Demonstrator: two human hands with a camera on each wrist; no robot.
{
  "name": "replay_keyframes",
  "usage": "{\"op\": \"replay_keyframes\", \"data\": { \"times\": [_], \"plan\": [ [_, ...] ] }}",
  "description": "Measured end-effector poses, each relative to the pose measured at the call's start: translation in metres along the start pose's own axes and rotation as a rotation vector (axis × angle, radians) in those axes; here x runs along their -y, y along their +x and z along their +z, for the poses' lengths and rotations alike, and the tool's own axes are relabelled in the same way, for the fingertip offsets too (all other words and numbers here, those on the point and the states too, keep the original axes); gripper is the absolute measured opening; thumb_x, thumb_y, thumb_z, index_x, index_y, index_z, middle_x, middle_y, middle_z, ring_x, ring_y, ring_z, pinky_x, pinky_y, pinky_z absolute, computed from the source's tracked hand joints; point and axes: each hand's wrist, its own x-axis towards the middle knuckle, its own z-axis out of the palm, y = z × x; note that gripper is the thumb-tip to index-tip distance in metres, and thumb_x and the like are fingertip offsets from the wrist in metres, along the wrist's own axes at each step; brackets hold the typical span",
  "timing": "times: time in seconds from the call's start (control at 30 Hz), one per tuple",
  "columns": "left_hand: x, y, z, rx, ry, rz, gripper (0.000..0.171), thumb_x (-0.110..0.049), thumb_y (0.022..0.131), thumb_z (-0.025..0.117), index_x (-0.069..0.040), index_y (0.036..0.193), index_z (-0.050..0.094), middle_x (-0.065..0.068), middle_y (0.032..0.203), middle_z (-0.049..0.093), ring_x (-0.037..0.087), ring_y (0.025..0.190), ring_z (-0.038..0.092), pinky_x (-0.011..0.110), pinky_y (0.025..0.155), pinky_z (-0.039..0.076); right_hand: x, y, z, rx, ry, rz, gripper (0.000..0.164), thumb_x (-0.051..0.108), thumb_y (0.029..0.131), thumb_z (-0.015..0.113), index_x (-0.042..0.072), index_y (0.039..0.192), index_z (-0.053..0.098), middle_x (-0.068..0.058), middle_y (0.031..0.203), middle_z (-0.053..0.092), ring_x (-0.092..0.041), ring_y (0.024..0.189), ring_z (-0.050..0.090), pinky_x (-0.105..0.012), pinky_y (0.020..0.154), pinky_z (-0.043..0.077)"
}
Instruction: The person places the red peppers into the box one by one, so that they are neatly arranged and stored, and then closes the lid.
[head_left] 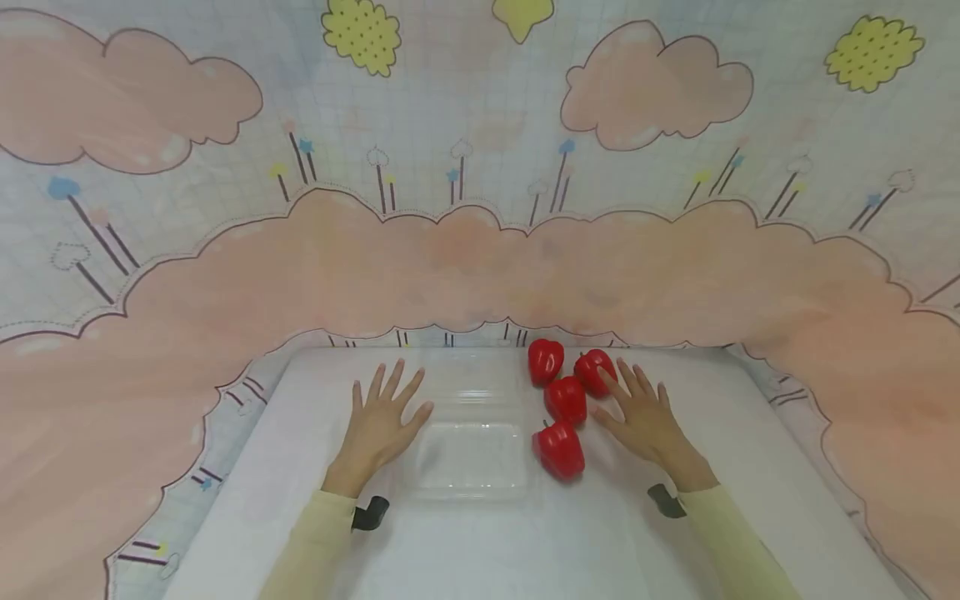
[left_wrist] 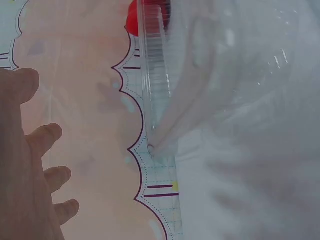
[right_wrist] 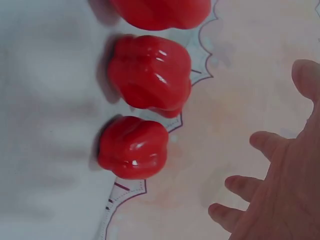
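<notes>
My left hand (head_left: 381,425) is spread with straight fingers, left of a clear plastic container (head_left: 471,496) whose hinged lid (head_left: 472,367) lies folded back. Several glossy red bell peppers lie to the right of the container. The nearest bell pepper (head_left: 559,450) sits in front, with another bell pepper (head_left: 566,401) behind it and a third bell pepper (head_left: 545,362) at the back. Fingers fanned out, my right hand (head_left: 643,421) is beside them, its fingertips overlapping the rightmost bell pepper (head_left: 592,372) in the head view. Both hands hold nothing.
A white table (head_left: 585,542) carries everything. Behind it and along its sides hangs a cloth (head_left: 480,267) printed with pink clouds. Dark wrist straps (head_left: 369,513) show below both hands.
</notes>
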Motion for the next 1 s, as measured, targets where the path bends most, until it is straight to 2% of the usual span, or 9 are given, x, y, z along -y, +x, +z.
{"op": "replay_keyframes", "data": {
  "times": [0.13,0.33,0.47,0.57,0.77,1.0],
  "plan": [
    [0.005,-0.004,0.005,-0.005,-0.015,-0.011,0.066,-0.065,0.098,0.032,-0.032,0.155,0.028,0.007,0.167,0.013,0.038,0.154,0.005,0.072,0.118,-0.001,-0.003,-0.002,0.003,0.007,0.000,-0.002,0.081,0.054,0.091,0.055,0.014,0.156,0.027,-0.022,0.162,0.020,-0.050,0.146,0.017,-0.077,0.112,0.014],
    [0.009,-0.008,0.009,-0.044,-0.029,-0.019,0.065,-0.059,0.098,0.039,-0.028,0.155,0.030,0.010,0.166,0.016,0.040,0.152,0.012,0.071,0.118,0.011,-0.004,-0.005,0.008,-0.028,0.050,-0.017,0.079,0.047,0.091,0.059,0.015,0.156,0.025,-0.021,0.160,0.023,-0.047,0.145,0.021,-0.075,0.113,0.019],
    [0.014,-0.010,0.010,-0.062,-0.045,-0.030,0.066,-0.055,0.099,0.042,-0.024,0.156,0.029,0.012,0.166,0.015,0.042,0.151,0.016,0.069,0.117,0.021,-0.003,-0.006,0.012,-0.059,0.112,-0.021,0.079,0.044,0.092,0.061,0.017,0.156,0.025,-0.021,0.159,0.027,-0.046,0.143,0.027,-0.073,0.109,0.031],
    [0.016,-0.012,0.009,-0.076,-0.073,-0.034,0.066,-0.053,0.099,0.043,-0.022,0.156,0.029,0.014,0.166,0.015,0.043,0.150,0.018,0.068,0.115,0.027,-0.004,-0.007,0.015,-0.055,0.167,0.000,0.078,0.047,0.093,0.058,0.019,0.157,0.024,-0.020,0.159,0.027,-0.046,0.143,0.029,-0.073,0.104,0.037],
    [0.017,-0.018,0.010,-0.074,-0.128,-0.054,0.066,-0.052,0.100,0.043,-0.023,0.156,0.027,0.013,0.166,0.015,0.043,0.149,0.022,0.073,0.105,0.036,-0.005,-0.011,0.023,-0.017,0.289,0.045,0.076,0.054,0.095,0.052,0.023,0.157,0.022,-0.019,0.160,0.024,-0.046,0.145,0.026,-0.074,0.104,0.037],
    [0.018,-0.023,0.016,-0.085,-0.139,-0.052,0.065,-0.048,0.100,0.046,-0.022,0.156,0.027,0.014,0.165,0.018,0.043,0.146,0.028,0.069,0.105,0.040,-0.004,-0.015,0.029,0.005,0.370,0.069,0.075,0.044,0.095,0.058,0.022,0.157,0.022,-0.018,0.161,0.024,-0.044,0.146,0.025,-0.073,0.105,0.035]
  ]
}}
